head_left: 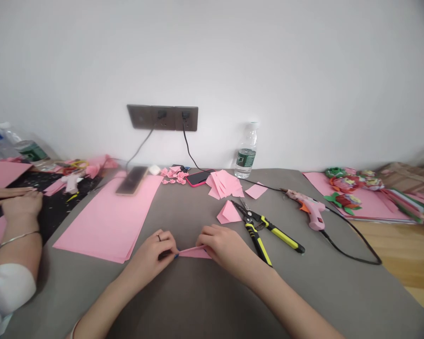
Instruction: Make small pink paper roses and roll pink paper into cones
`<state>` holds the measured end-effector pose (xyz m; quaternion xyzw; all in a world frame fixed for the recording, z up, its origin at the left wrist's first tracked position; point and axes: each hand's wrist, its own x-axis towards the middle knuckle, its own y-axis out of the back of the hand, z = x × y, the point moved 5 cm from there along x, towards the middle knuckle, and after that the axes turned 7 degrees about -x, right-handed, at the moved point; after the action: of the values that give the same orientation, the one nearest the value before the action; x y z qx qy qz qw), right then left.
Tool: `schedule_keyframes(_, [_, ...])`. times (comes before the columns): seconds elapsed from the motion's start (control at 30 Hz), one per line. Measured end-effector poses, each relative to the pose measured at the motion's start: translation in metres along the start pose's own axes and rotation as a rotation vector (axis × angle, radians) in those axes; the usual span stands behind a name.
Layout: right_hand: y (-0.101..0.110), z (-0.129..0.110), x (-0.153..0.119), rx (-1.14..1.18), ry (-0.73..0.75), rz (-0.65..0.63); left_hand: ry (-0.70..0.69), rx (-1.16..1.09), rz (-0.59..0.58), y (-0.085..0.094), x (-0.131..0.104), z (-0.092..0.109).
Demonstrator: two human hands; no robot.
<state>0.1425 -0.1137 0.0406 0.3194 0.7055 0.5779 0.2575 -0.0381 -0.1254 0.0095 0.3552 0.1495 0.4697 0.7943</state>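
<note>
Between my two hands a small piece of pink paper [195, 253] lies low over the grey table, its upper edge folded or raised. My left hand [161, 251] pinches its left end, fingers curled, a dark ring on one finger. At the other end my right hand [217, 242] has its fingers closed on the paper, hiding that corner. Just beyond the right hand sits a folded pink paper piece [229, 213]. Yellow-and-black pliers [265, 226] lie spread beside it. Farther back is a pile of pink paper squares [224, 182].
Large pink sheets [109, 223] lie at left with a phone [132, 181] on top. A pink glue gun [313, 209] with its cord rests at right. A water bottle [246, 153] stands by the wall. Paper flowers [344, 186] lie far right. A co-worker's arm [21, 230] is at left.
</note>
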Motion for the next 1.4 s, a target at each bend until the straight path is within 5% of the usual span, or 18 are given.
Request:
schedule_keyframes(0.33, [-0.036, -0.001, -0.048, -0.066, 0.149, 0.286, -0.308, 0.206, -0.046, -0.003, -0.011, 0.003])
schedule_keyframes(0.57, [-0.058, -0.008, -0.066, -0.108, 0.103, 0.156, -0.406, 0.557, 0.015, -0.010, -0.031, 0.007])
schedule_keyframes(0.7, [-0.063, -0.016, -0.069, -0.101, 0.047, 0.057, -0.285, 0.762, 0.116, -0.027, -0.055, 0.019])
schedule_keyframes(0.93, [-0.063, -0.018, -0.071, -0.080, 0.043, 0.013, -0.187, 0.697, 0.097, -0.055, -0.073, 0.028])
schedule_keyframes(1.4, [-0.057, -0.018, -0.067, -0.047, 0.001, -0.121, -0.266, 0.763, 0.229, -0.054, -0.068, 0.041])
